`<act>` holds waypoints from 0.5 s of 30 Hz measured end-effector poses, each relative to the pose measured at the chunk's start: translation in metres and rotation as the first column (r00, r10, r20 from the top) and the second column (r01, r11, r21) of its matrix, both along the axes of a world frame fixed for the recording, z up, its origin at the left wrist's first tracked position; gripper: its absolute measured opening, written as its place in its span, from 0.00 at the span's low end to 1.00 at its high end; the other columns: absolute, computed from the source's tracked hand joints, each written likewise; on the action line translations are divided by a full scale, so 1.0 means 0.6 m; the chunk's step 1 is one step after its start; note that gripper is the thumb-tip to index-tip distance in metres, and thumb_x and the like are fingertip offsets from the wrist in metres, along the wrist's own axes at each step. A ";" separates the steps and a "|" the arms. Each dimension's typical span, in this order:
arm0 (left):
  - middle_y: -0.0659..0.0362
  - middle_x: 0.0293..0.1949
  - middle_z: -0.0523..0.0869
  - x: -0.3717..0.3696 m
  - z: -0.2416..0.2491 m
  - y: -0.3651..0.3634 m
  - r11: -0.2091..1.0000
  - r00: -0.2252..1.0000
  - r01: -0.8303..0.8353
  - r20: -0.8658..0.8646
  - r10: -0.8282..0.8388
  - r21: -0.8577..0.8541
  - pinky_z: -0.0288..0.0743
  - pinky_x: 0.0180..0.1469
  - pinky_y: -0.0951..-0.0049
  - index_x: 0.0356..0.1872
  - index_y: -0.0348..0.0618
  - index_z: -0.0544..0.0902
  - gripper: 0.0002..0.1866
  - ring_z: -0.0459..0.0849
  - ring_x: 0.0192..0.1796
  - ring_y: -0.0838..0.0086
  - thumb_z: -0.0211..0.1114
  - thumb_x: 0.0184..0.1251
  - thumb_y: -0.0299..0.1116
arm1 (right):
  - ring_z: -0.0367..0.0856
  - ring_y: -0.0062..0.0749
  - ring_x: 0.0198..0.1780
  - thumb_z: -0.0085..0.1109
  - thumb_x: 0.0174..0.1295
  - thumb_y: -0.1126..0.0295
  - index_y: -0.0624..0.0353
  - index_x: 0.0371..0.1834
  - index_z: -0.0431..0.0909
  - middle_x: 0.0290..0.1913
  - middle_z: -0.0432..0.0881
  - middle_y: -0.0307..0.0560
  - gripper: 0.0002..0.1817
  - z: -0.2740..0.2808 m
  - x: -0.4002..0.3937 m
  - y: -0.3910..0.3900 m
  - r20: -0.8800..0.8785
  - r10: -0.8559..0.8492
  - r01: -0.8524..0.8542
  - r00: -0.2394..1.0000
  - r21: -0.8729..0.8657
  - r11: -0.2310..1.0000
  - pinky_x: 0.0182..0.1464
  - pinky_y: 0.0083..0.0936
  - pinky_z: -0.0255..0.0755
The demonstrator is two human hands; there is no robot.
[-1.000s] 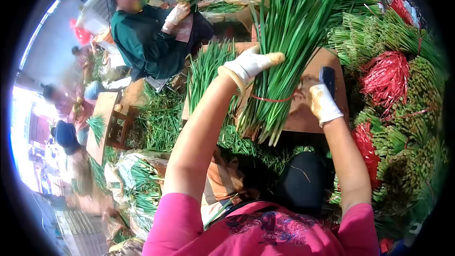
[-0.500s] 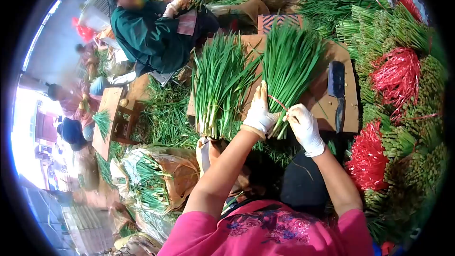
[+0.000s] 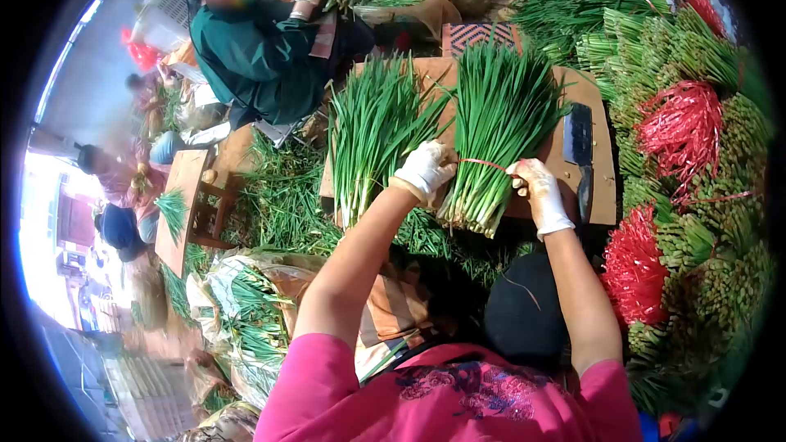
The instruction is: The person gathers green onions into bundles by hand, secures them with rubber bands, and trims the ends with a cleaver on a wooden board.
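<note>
A bunch of garlic chives (image 3: 506,106) lies on the wooden board (image 3: 604,184), leaves pointing away and pale stem ends toward me. Across its stems runs a thin red plastic tie (image 3: 483,163). My left hand (image 3: 427,169), in a white glove, is closed on the tie's left end. On the other side, my gloved right hand (image 3: 537,190) pinches the right end, so the tie is stretched between both hands. Left of my left hand rests a second, looser pile of chives (image 3: 370,135). A dark-bladed knife (image 3: 579,135) lies on the board beyond my right hand.
Stacked chive bunches (image 3: 679,147) and bundles of red ties (image 3: 634,270) line the right side. A co-worker in a green top (image 3: 254,61) sits at upper left, holding chives. A bag of chives (image 3: 254,311) stands at lower left, near a small wooden bench (image 3: 182,209).
My left hand has moved left off the bunch and closed on the tie. My right hand has shifted right and slightly up. The tie now spans the stems.
</note>
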State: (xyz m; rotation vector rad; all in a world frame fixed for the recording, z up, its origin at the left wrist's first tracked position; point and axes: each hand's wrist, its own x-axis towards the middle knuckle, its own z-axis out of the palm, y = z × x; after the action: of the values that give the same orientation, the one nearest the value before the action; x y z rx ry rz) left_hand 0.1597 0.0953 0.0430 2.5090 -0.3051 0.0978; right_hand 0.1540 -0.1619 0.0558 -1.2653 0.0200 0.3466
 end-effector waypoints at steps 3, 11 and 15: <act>0.52 0.33 0.82 -0.003 0.034 -0.004 0.986 0.998 -0.019 0.058 0.010 0.165 0.74 0.45 0.60 0.30 0.42 0.80 0.07 0.80 0.41 0.57 0.65 0.48 0.30 | 0.68 0.12 0.27 0.53 0.63 0.71 0.57 0.31 0.76 0.33 0.81 0.35 0.04 0.016 0.008 0.013 0.097 0.055 -0.045 0.994 -0.099 0.994 0.30 0.12 0.62; 0.40 0.67 0.58 -0.115 0.114 -0.120 0.893 0.990 -0.141 0.089 0.113 0.427 0.56 0.69 0.56 0.69 0.33 0.49 0.63 0.57 0.71 0.48 0.77 0.36 0.53 | 0.66 0.13 0.23 0.49 0.63 0.79 0.62 0.29 0.74 0.32 0.82 0.45 0.05 0.092 0.012 0.070 0.190 0.097 -0.112 0.977 0.071 0.991 0.25 0.13 0.61; 0.37 0.70 0.55 -0.084 0.153 -0.047 0.955 0.955 0.034 -0.291 0.055 0.294 0.49 0.73 0.62 0.70 0.29 0.46 0.64 0.51 0.74 0.50 0.76 0.36 0.53 | 0.68 0.13 0.22 0.49 0.67 0.72 0.60 0.31 0.74 0.31 0.82 0.43 0.08 0.129 0.017 0.084 0.258 0.117 -0.152 0.959 0.119 0.981 0.22 0.11 0.56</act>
State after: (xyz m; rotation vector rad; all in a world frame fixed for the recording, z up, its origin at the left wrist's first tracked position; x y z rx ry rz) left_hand 0.1095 0.0669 0.1349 2.7724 -0.1927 -0.3438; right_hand 0.1645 -0.1114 0.1332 -1.1677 -0.3023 0.2980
